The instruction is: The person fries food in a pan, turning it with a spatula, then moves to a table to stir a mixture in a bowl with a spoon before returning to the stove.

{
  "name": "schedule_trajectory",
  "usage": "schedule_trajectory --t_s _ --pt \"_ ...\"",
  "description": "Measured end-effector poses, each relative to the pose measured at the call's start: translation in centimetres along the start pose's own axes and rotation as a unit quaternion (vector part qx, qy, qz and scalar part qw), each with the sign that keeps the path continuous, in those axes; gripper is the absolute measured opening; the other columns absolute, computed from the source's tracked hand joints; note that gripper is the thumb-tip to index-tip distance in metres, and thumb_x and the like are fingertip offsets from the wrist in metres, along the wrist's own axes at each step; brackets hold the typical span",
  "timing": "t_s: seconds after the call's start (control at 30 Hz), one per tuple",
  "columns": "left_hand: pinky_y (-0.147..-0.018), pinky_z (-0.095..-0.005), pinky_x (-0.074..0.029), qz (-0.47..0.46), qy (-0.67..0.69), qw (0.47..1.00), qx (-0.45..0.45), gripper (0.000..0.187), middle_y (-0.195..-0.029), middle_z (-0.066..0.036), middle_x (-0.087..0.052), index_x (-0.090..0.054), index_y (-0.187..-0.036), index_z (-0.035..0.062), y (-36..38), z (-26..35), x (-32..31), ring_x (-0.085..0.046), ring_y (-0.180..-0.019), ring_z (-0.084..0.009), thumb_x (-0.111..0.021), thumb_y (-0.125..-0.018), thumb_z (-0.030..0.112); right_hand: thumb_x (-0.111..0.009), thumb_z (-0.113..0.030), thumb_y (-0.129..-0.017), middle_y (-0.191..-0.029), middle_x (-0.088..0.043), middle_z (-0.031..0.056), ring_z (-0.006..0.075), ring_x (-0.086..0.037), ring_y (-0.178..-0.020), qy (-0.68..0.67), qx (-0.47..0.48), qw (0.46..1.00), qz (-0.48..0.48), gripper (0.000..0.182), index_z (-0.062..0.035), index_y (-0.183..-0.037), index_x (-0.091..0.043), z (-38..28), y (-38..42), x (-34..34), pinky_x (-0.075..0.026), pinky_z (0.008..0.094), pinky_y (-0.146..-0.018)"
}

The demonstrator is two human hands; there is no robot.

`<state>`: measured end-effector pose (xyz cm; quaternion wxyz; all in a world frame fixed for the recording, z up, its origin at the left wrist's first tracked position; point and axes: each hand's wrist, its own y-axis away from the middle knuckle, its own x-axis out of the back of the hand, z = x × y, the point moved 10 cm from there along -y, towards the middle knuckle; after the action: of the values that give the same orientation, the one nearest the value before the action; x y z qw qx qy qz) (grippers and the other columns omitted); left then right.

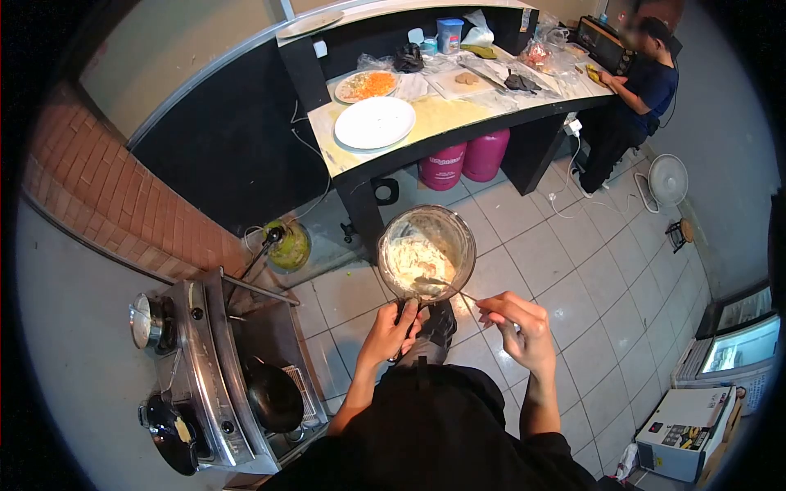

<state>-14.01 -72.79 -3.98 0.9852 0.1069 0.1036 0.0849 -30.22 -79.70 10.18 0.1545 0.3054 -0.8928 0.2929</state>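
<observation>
Pan [449, 235] and utensil [446, 286] in hands [389, 333] [521, 327]

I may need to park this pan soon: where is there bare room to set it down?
The countertop has a small bare patch between the white plate and the cutting board. Floor tiles lie open between the right hand and the fan. Crowded: the counter right of the board, with plastic bags, and the stove, holding a pot and frying pan.

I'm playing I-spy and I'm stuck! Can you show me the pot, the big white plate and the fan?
Pot [463, 245]: head view, on its inside wall.
White plate [375, 123]: head view, on its bare middle.
Fan [669, 180]: head view, on its round head.
</observation>
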Motion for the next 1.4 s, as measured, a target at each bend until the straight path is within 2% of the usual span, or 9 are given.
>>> schedule_trajectory --t_s 0.27,0.37,0.6,0.87,0.97,1.03,1.1,1.3,1.4 --pt "-0.036 -0.0229 -0.033 -0.014 0.001 1.0 0.002 0.04 -0.059 -0.002 -0.045 -0.048 -0.087 -0.0006 -2.6 -0.2 -0.7 -0.039 -0.041 -0.0067 -0.044 -0.099 0.037 -0.053 0.018 -0.076 -0.076 -0.062 0.0131 0.0213 -0.064 -0.068 0.04 0.018 0.999 0.008 0.025 0.0059 -0.095 -0.064 2.4 -2.3 -1.1 -0.051 0.0289 -0.061" --pt "-0.036 -0.0228 -0.033 -0.012 0.006 1.0 0.016 0.04 -0.059 -0.002 -0.045 -0.048 -0.088 -0.0006 -3.3 0.0 -0.9 -0.04 -0.042 -0.0065 -0.044 -0.099 0.037 -0.063 0.007 -0.078 -0.08 -0.062 0.0123 0.0252 -0.063 -0.071 0.01 -0.005 1.0 0.011 0.02 0.0022 -0.097 -0.065 3.3 -3.5 0.1 -0.048 0.0308 -0.061" --pt "-0.036 -0.0226 -0.034 -0.013 -0.024 0.999 0.021 0.042 -0.059 -0.002 -0.045 -0.048 -0.087 -0.0014 -6.3 1.1 -0.3 -0.04 -0.041 -0.0063 -0.044 -0.099 0.039 -0.065 0.011 -0.072 -0.082 -0.064 0.0123 0.0238 -0.063 -0.068 0.07 0.017 0.988 0.137 0.024 0.003 -0.095 -0.065 3.8 -5.2 5.2 -0.049 0.0304 -0.058" --pt "-0.038 -0.0228 -0.034 -0.027 -0.043 0.998 0.037 0.042 -0.059 -0.002 -0.046 -0.05 -0.086 -0.0022 -8.6 0.4 -0.2 -0.04 -0.042 -0.0064 -0.046 -0.099 0.038 -0.064 0.008 -0.075 -0.076 -0.06 0.0129 0.0274 -0.058 -0.06 0.106 -0.026 0.987 0.117 0.019 0.0032 -0.094 -0.062 7.4 -4.3 1.3 -0.046 0.033 -0.053" --pt "-0.038 -0.023 -0.034 -0.033 -0.024 0.997 0.066 0.042 -0.059 -0.001 -0.046 -0.05 -0.086 -0.0023 -9.1 -0.7 0.0 -0.04 -0.042 -0.0065 -0.046 -0.099 0.037 -0.057 0.001 -0.087 -0.068 -0.059 0.0125 0.0223 -0.058 -0.053 0.059 -0.075 0.981 0.171 0.007 0.0057 -0.088 -0.062 9.2 -4.1 1.1 -0.045 0.0315 -0.049" --pt "-0.036 -0.0226 -0.033 -0.044 -0.041 0.997 0.058 0.04 -0.06 -0.002 -0.045 -0.048 -0.089 -0.0018 -9.4 -0.9 -0.2 -0.04 -0.042 -0.0063 -0.042 -0.1 0.036 -0.055 -0.003 -0.091 -0.065 -0.058 0.0119 0.0192 -0.058 -0.05 0.025 -0.108 0.974 0.199 0.013 0.0065 -0.086 -0.062 10.3 -3.8 0.8 -0.045 0.0304 -0.048" --pt "-0.037 -0.0225 -0.033 -0.05 -0.032 0.995 0.076 0.039 -0.06 -0.002 -0.045 -0.048 -0.089 -0.0015 -9.8 -1.0 -0.5 -0.04 -0.043 -0.0062 -0.042 -0.1 0.036 -0.042 -0.012 -0.099 -0.058 -0.058 0.0089 0.0152 -0.058 -0.047 -0.047 -0.153 0.961 0.226 0.031 0.0091 -0.085 -0.061 11.7 -3.8 0.7 -0.047 0.0264 -0.044" --pt "-0.039 -0.022 -0.033 -0.078 -0.017 0.993 0.088 0.039 -0.061 -0.002 -0.045 -0.048 -0.09 -0.001 -11.1 -0.4 -1.4 -0.039 -0.044 -0.0059 -0.044 -0.099 0.037 -0.043 -0.021 -0.1 -0.061 -0.06 0.0094 0.0148 -0.059 -0.048 -0.27 -0.236 0.874 0.327 0.038 0.0078 -0.084 -0.061 14.6 -4.4 1.1 -0.049 0.0255 -0.043" --pt "-0.038 -0.0218 -0.032 -0.082 -0.023 0.993 0.087 0.04 -0.061 -0.002 -0.045 -0.049 -0.09 -0.001 -11.6 0.1 -1.2 -0.039 -0.043 -0.0058 -0.044 -0.099 0.037 -0.043 -0.02 -0.1 -0.062 -0.06 0.0103 0.0152 -0.059 -0.049 -0.261 -0.222 0.884 0.317 0.036 0.0076 -0.086 -0.06 15.1 -5.1 1.4 -0.049 0.0258 -0.043"
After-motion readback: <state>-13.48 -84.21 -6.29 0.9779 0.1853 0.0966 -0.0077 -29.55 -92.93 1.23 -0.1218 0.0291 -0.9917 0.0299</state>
